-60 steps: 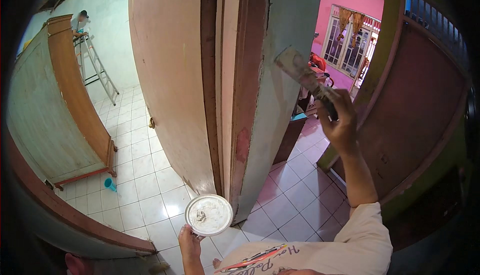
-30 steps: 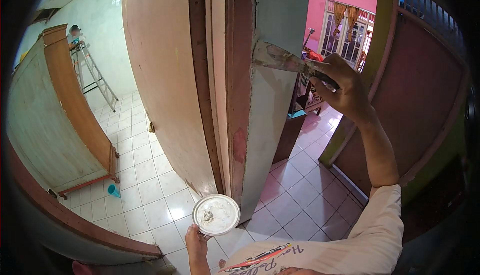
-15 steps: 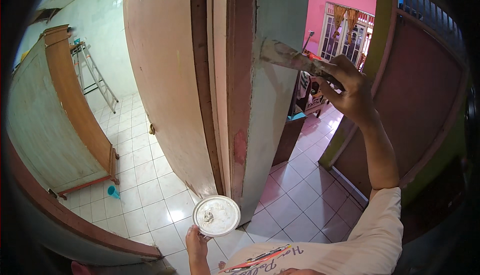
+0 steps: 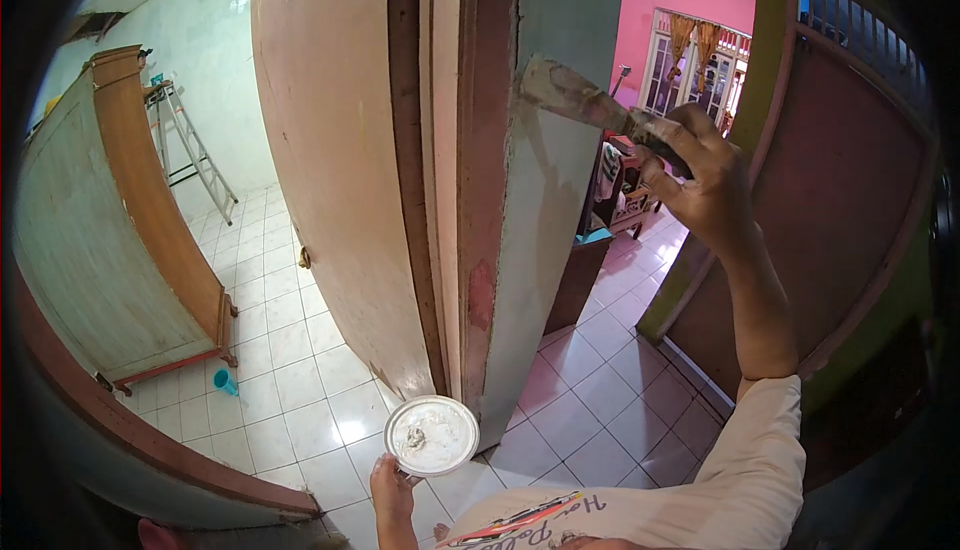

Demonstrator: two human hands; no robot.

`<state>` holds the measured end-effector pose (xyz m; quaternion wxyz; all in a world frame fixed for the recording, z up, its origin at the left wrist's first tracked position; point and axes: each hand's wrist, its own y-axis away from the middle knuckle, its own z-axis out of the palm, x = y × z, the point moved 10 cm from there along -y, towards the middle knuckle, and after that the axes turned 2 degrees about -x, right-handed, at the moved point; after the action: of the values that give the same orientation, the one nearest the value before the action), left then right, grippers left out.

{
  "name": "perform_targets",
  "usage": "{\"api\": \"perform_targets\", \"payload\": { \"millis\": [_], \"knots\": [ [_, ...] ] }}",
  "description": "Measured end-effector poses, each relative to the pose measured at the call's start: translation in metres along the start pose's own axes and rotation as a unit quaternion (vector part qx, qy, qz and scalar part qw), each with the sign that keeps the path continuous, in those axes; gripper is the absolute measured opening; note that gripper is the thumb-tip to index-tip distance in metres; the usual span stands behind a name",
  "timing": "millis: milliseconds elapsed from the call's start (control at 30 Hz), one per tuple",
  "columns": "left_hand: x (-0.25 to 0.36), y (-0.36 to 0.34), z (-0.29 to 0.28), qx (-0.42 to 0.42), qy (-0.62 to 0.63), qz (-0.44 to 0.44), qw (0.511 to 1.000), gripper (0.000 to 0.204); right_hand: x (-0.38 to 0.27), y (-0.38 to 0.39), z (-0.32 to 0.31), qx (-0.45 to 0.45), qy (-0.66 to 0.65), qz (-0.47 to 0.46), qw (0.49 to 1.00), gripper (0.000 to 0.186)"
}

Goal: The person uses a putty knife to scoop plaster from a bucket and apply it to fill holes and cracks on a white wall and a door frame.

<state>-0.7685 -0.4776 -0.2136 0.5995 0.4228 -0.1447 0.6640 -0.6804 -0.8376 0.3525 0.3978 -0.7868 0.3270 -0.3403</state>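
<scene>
A putty knife (image 4: 580, 98) with a smeared, wide blade is in my right hand (image 4: 708, 172), its handle wrapped by my fingers. The blade's tip meets the pale grey-green wall (image 4: 545, 200), close to the rough seam beside the brown door frame (image 4: 480, 250). Low down, my left hand (image 4: 393, 485) grips the edge of a round white lid (image 4: 433, 435). A lump of whitish paste (image 4: 417, 437) lies on the lid, with more smeared around it. Part of my left fingers is hidden under the lid.
The tall wooden door (image 4: 330, 150) stands left of the frame. Farther left are a wooden cabinet (image 4: 165, 190), a stepladder (image 4: 195, 150) and a blue cup (image 4: 226, 382) on the tiled floor (image 4: 290, 350). A dark reddish door (image 4: 800, 210) is at right.
The putty knife's blade has shifted slightly up along the wall seam and now tilts more steeply. My left hand and the lid have stayed almost in place.
</scene>
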Motion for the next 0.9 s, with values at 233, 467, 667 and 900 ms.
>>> {"api": "perform_targets", "payload": {
  "millis": [233,467,667,900],
  "knots": [
    [-0.003,-0.001,-0.001,0.001,0.001,-0.011,1.0,0.028,-0.003,-0.003,0.009,-0.044,0.037,-0.02,0.998,0.034],
    [-0.002,0.001,-0.006,0.013,-0.012,0.002,1.0,0.032,0.005,-0.036,-0.019,-0.088,-0.014,-0.029,0.996,0.027],
    [-0.005,-0.002,-0.006,0.007,-0.001,0.003,1.0,0.029,-0.009,-0.049,-0.013,-0.142,0.0,-0.055,0.988,0.028],
    [-0.008,-0.006,-0.008,0.012,0.002,-0.004,1.0,0.027,-0.007,-0.061,-0.027,-0.101,0.076,-0.077,0.989,0.029]
  ]
}}
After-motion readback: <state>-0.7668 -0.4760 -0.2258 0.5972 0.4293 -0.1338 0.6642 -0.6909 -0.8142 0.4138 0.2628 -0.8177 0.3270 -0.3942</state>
